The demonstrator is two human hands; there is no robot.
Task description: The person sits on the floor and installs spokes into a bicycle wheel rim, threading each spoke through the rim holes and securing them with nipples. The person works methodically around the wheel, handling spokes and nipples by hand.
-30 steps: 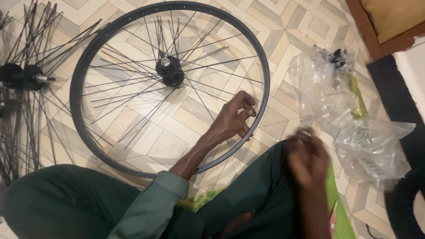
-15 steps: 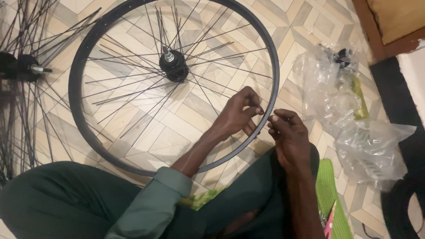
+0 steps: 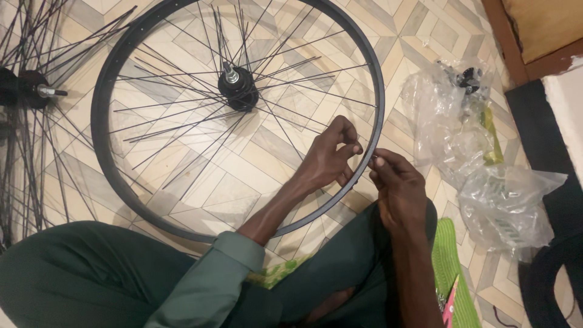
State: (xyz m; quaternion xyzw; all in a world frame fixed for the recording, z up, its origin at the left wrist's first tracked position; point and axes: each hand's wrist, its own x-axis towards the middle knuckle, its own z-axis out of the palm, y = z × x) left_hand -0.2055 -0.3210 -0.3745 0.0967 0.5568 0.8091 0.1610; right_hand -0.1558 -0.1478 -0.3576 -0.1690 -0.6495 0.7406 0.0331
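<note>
Most of the tiled floor (image 3: 255, 176) was taken up by a black wheel rim (image 3: 100, 152) laid flat, its inner opening crossed by thin spokes (image 3: 182, 121) fanning from a central hub (image 3: 238, 90). Only narrow wedges of bare tile were left between the spokes, widest near the rim. At the rim's right edge, the left hand (image 3: 328, 161) and right hand (image 3: 398, 191) were crowded together. Passage to the right was blocked by crumpled clear plastic bags (image 3: 480, 176). The far left was obstructed by a loose bundle of spokes (image 3: 30, 109). The near side was closed off by legs in green trousers (image 3: 91, 273).
</note>
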